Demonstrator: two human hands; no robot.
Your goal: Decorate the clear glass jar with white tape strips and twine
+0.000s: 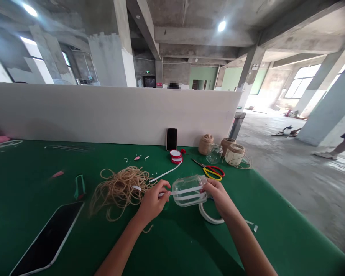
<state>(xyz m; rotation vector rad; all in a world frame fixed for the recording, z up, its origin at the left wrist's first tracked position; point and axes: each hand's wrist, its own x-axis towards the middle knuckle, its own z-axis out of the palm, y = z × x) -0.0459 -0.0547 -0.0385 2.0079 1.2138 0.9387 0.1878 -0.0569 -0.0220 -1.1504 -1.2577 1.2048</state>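
A clear glass jar [179, 184] lies on its side in the air above the green table, its neck toward the right. My right hand [220, 195] is closed around the neck end. White tape strips [188, 197] run lengthwise along the jar. My left hand [155, 199] pinches the free end of one strip just past the jar's base. Left of that hand is a loose heap of brown twine [126, 184]. Below the jar, partly behind my right hand, lies a white tape roll [205, 217].
Scissors with red and yellow handles [214, 173] lie behind the jar. Red-and-white tape spools [176, 154] sit near an upright phone [171, 139]. Twine-wrapped jars [205, 144] and a bare glass jar [214, 154] stand at back right. A tablet [50, 237] and green snips [79, 186] lie left.
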